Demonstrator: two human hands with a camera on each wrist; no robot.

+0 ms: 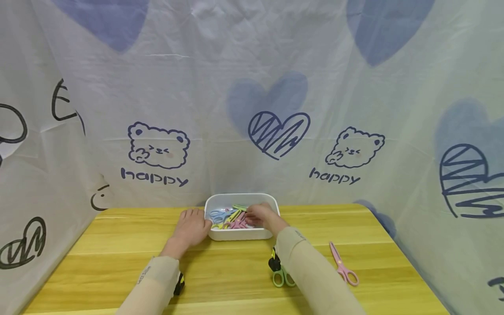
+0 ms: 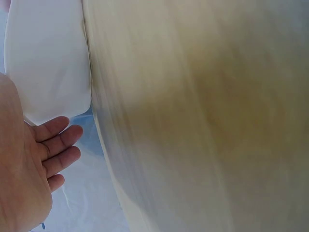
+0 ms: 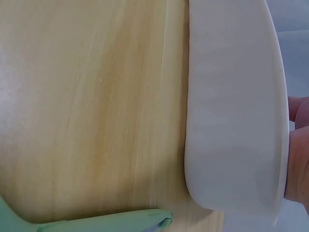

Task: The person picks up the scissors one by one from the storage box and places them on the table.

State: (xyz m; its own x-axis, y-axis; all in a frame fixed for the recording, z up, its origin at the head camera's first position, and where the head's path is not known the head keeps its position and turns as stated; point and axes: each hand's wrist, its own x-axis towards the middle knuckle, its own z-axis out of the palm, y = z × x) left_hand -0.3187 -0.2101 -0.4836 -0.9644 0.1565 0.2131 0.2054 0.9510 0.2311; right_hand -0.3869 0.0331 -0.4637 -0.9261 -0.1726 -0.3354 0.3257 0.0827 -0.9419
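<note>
A white plastic bin [image 1: 240,235] stands near the table's back edge with several children's scissors in it. Blue scissors [image 1: 220,215] lie at its left, pink scissors [image 1: 238,222] toward the front, and yellow and green pieces among them. My left hand [image 1: 191,227] rests at the bin's left end, thumb at its side. In the left wrist view its fingers [image 2: 63,142] extend loosely beside the bin's end. My right hand [image 1: 261,215] reaches over the right rim, fingertips down among the scissors. The bin wall hides most of those fingers in the right wrist view; I cannot tell whether they grip anything.
Green-handled scissors [image 1: 278,278] lie on the wooden table [image 1: 224,271] beside my right forearm, partly covered by it. Pink scissors [image 1: 341,264] lie farther right. A printed white curtain [image 1: 220,109] hangs right behind the table.
</note>
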